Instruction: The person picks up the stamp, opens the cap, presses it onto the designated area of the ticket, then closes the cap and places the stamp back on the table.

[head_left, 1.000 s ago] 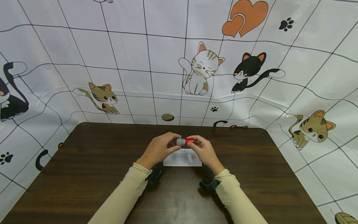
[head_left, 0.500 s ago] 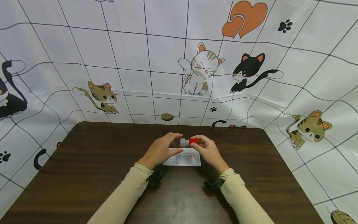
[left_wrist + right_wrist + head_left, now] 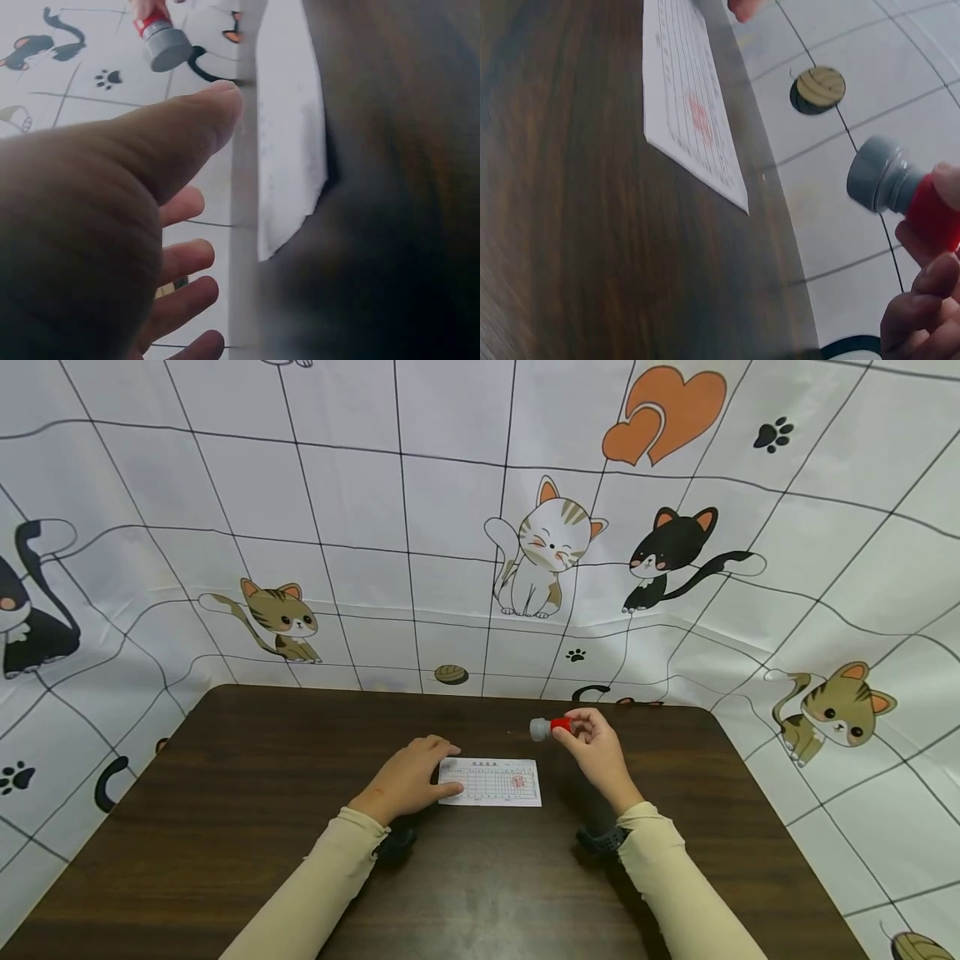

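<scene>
My right hand (image 3: 600, 758) pinches the red part of a small stamp (image 3: 541, 729), held above the table's far side. Its grey end points left and shows plainly in the right wrist view as a round, stepped cap (image 3: 874, 172). On the table, in the middle, lies a white receipt pad (image 3: 487, 782) with a printed grid and a red stamped mark (image 3: 518, 782) on its right half. My left hand (image 3: 408, 781) is at the pad's left edge, fingers spread and holding nothing. Its thumb reaches over that edge; whether it touches the paper I cannot tell.
The dark brown wooden table (image 3: 225, 827) spreads around the pad. Behind it and at its sides hangs a white cloth (image 3: 337, 510) with grid lines, cats and hearts. Each wrist bears a black strap (image 3: 603, 841).
Both hands were together over the pad, the left fingers round the stamp's grey end. They have parted: the right has carried the stamp right, the left has let go and come down leftward.
</scene>
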The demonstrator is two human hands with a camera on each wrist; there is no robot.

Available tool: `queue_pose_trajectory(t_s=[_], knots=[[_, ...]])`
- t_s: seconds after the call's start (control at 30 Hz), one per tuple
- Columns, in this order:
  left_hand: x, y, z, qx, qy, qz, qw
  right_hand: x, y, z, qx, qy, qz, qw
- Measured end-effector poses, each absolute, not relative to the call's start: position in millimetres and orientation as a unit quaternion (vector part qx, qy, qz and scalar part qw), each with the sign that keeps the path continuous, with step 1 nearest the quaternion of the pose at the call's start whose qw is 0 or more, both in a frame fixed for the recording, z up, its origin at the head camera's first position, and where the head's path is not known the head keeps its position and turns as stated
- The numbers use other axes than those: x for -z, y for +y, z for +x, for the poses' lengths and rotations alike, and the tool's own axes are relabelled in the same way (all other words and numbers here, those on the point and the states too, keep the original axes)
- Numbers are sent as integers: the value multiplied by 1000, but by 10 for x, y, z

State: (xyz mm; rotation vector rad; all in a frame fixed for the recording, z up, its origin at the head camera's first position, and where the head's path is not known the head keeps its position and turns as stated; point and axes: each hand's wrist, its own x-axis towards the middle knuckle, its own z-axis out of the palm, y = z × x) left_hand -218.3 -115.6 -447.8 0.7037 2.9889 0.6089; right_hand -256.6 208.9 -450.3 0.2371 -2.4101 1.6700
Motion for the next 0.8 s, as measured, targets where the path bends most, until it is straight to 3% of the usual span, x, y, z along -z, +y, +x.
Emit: queue_pose_trajectory(t_s=[0.37, 0.8], knots=[[4589, -1079, -2168, -169, 957, 233, 28, 4506, 2227, -2720, -479, -868, 23, 129], [4587, -992, -2136, -166, 950, 265, 3, 4548, 2251, -2862, -425, -894, 26, 138]])
